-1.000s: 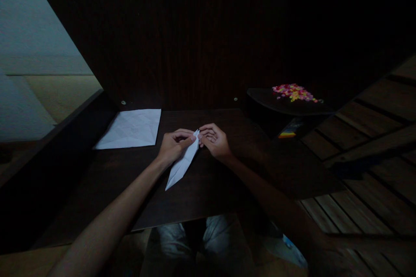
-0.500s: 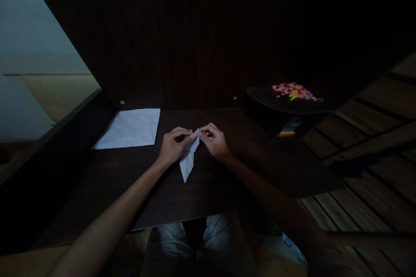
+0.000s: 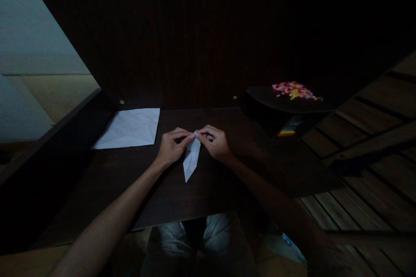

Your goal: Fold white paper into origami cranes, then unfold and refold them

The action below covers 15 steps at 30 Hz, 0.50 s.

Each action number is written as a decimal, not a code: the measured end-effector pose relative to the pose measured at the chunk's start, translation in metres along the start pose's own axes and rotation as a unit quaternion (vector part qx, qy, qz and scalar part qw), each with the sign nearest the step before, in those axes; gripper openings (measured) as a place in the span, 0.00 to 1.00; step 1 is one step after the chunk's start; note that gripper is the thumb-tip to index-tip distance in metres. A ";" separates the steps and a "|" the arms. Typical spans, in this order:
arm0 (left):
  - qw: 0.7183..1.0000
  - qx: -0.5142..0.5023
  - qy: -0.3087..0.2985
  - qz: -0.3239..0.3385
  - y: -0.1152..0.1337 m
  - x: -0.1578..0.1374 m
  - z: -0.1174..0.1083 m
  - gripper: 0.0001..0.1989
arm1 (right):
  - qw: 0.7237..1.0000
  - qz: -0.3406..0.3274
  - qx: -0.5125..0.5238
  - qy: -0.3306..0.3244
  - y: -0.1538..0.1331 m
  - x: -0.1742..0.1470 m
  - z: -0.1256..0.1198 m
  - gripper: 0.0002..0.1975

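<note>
A narrow folded white paper [image 3: 191, 162] points toward me over the middle of the dark desk [image 3: 162, 207]. My left hand [image 3: 173, 145] pinches its far end from the left, thumb and fingers closed on it. From the right, my right hand [image 3: 215, 142] pinches the same end, and the two thumbs almost meet there. A small tip of the paper shows beyond the fingertips; the rest of that end is hidden by them. The near end is pointed, with a crease along it.
A creased white sheet [image 3: 133, 129] lies flat at the back left of the desk. On a rounded dark shelf [image 3: 260, 94] at the right sits a pile of small colourful pieces [image 3: 295, 90]. A dark side panel [image 3: 48, 151] bounds the left, and a tall dark panel [image 3: 182, 43] the back.
The folded paper's near part now looks narrower and straighter, and its side flap is less visible. Both hands have shifted slightly while keeping their pinch at the far end.
</note>
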<state>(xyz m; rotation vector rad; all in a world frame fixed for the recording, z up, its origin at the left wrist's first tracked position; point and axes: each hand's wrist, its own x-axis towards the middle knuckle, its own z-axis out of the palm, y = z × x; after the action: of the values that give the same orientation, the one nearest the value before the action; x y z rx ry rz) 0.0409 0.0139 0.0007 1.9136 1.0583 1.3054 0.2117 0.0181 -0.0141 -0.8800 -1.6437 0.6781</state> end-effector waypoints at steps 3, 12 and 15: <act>1.000 -0.016 -0.009 -0.003 0.000 0.000 -0.001 0.08 | 0.999 0.013 0.034 -0.011 -0.002 0.001 -0.002 0.11; 0.998 -0.056 -0.029 -0.009 0.000 0.000 -0.001 0.07 | 0.986 0.055 0.145 -0.055 0.001 0.003 -0.007 0.10; 0.997 -0.062 -0.038 -0.009 0.001 0.000 -0.002 0.07 | 0.983 0.062 0.164 -0.063 0.004 0.004 -0.007 0.10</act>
<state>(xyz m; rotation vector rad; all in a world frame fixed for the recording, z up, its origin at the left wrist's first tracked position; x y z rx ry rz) 0.0398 0.0130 0.0023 1.8420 0.9313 1.2493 0.2191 0.0231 -0.0137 -0.7157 -1.5370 1.0761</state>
